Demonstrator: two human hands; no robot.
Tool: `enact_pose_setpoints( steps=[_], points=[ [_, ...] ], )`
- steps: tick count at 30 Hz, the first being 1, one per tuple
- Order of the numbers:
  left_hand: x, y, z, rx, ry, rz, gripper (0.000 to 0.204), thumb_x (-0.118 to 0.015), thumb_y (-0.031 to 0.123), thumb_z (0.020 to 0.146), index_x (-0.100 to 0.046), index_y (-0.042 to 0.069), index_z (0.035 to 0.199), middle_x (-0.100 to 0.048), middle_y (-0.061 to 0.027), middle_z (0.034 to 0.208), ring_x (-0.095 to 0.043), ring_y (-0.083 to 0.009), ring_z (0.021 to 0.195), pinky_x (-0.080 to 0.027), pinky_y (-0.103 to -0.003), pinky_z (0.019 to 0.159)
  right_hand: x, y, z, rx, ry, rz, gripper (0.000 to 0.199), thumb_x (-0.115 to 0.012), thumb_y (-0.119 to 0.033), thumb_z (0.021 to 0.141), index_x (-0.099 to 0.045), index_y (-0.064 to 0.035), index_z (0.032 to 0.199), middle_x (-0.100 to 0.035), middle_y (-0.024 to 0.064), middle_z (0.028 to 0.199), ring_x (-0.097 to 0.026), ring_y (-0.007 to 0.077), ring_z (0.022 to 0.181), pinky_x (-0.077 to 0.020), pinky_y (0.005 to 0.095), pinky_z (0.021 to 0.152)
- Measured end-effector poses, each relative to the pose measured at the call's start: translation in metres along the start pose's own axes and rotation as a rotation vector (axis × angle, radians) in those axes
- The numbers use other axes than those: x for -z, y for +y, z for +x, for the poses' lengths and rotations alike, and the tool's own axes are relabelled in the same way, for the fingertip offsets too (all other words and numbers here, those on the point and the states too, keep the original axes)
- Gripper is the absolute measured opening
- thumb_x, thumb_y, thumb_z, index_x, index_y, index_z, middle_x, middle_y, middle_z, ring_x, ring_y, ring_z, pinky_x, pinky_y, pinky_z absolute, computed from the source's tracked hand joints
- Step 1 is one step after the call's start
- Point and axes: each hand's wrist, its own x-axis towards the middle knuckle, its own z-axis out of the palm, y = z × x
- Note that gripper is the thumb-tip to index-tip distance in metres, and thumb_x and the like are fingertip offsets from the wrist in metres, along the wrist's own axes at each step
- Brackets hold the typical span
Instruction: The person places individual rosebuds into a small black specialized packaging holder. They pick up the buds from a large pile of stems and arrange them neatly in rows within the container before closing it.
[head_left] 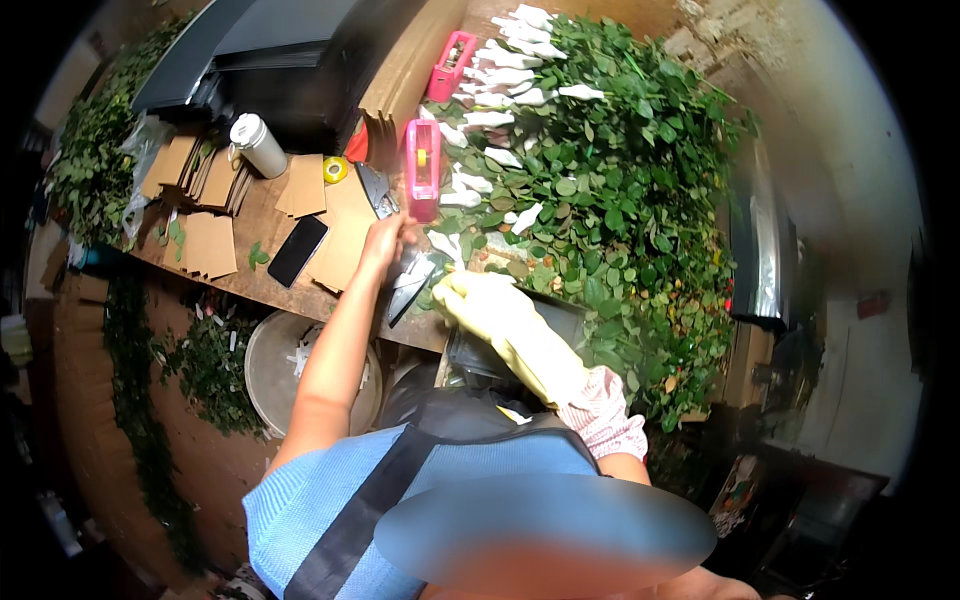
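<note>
My left hand (382,245) is bare and sits at the table's front, its fingers curled together. A dark and silver stapler (376,188) lies just beyond it, and a pink tape dispenser (423,172) stands close to its right. What those fingers hold, if anything, is too small to tell. My right hand (472,297) wears a pale yellow rubber glove, fingers closed around the lower end of a white-sleeved flower bud (446,245); its stem is hidden. Between the hands lies a silver cutting tool with black handles (408,292).
Leafy stems (630,170) with white-sleeved heads pile up on the right. A second pink dispenser (453,65) stands farther back. Left are folded cardboard pieces (208,245), a phone (298,251), a yellow tape roll (335,169) and a white bottle (258,146). A round bin (262,375) stands below the edge.
</note>
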Motion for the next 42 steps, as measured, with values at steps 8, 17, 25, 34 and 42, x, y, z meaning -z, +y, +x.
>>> enact_pose_setpoints(
  steps=[8, 17, 25, 34, 42],
  points=[
    [-0.012, -0.026, 0.102, 0.032, -0.112, 0.643, 0.016, -0.070, 0.017, 0.094, -0.080, 0.005, 0.089, -0.076, -0.0032, 0.073, -0.064, -0.0118, 0.060, -0.051, -0.031, 0.062, -0.039, 0.031, 0.019, -0.121, -0.077, 0.245, 0.032, -0.051, -0.032, 0.104, -0.067, -0.0045, 0.098, -0.072, 0.0074, 0.083, -0.067, 0.0185, 0.065, -0.0548, 0.0360, 0.065],
    [-0.176, 0.079, -0.029, -0.484, -1.098, 0.635, 0.028, -0.066, 0.030, 0.101, -0.079, 0.010, 0.118, -0.072, -0.0067, 0.120, -0.059, -0.0187, 0.118, -0.047, -0.034, 0.100, -0.026, 0.122, -0.171, 0.448, -0.151, 1.438, 0.041, -0.052, -0.025, 0.109, -0.061, 0.0060, 0.134, -0.073, 0.0228, 0.117, -0.075, 0.0294, 0.103, -0.0627, 0.0356, 0.086],
    [-0.369, 0.003, -0.045, -0.460, -0.799, 2.009, 0.055, -0.075, 0.043, 0.084, -0.070, 0.018, 0.133, -0.053, -0.0104, 0.152, -0.049, -0.0333, 0.136, -0.046, -0.043, 0.107, -0.056, 0.187, -0.220, -0.189, 0.396, 1.634, 0.043, -0.045, -0.033, 0.110, -0.065, -0.0017, 0.132, -0.076, 0.0108, 0.110, -0.075, 0.0182, 0.088, -0.0615, 0.0309, 0.075],
    [-0.380, -0.027, -0.026, -0.504, -0.679, 1.834, 0.048, -0.062, 0.024, 0.091, -0.063, 0.017, 0.139, -0.065, -0.0162, 0.137, -0.059, -0.0367, 0.130, -0.050, -0.045, 0.105, -0.176, 0.264, -0.191, -0.353, 0.061, 1.647, 0.038, -0.050, -0.036, 0.108, -0.073, -0.0077, 0.121, -0.075, 0.0137, 0.114, -0.070, 0.0213, 0.086, -0.0560, 0.0386, 0.083],
    [-0.269, 0.012, -0.092, -0.764, -0.559, 0.579, 0.036, -0.055, 0.005, 0.104, -0.059, 0.003, 0.140, -0.068, -0.0106, 0.120, -0.064, -0.0186, 0.105, -0.050, -0.032, 0.094, -0.149, 0.245, -0.229, -0.194, 0.586, 1.030, 0.043, -0.052, -0.039, 0.106, -0.073, -0.0015, 0.100, -0.075, 0.0103, 0.094, -0.068, 0.0207, 0.088, -0.0524, 0.0369, 0.083]
  ],
)
